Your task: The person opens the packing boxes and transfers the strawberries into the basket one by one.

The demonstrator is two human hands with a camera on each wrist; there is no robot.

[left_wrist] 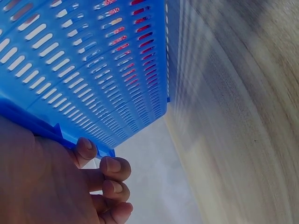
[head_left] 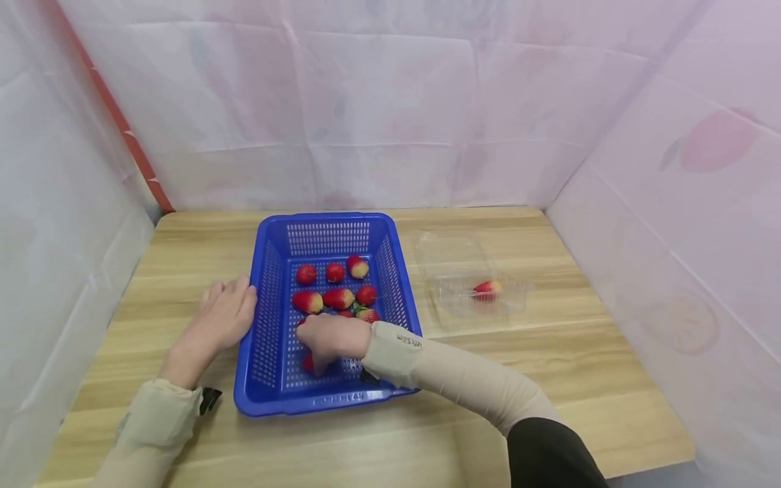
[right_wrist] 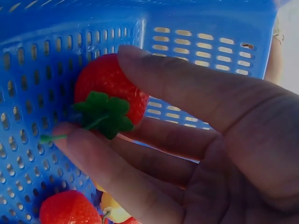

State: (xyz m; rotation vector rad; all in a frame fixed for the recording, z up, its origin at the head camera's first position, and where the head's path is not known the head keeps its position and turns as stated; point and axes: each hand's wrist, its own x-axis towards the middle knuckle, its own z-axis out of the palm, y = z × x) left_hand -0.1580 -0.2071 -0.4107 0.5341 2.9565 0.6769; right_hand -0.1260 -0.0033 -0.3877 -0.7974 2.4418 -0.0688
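My right hand reaches low into the blue basket near its front left. In the right wrist view it pinches a red strawberry with a green leafy cap between thumb and fingers. Another strawberry lies just below on the perforated floor. On the outside left, my left hand holds the basket's rim; its curled fingers show beneath the rim in the left wrist view, while its thumb is hard to make out. Several red and red-yellow strawberries lie in the basket, partly hidden by my right hand.
To the basket's right stands a clear plastic clamshell box, lid opened backward, with one red-yellow strawberry inside. Everything is on a wooden table, with white sheeting hung at the back and sides.
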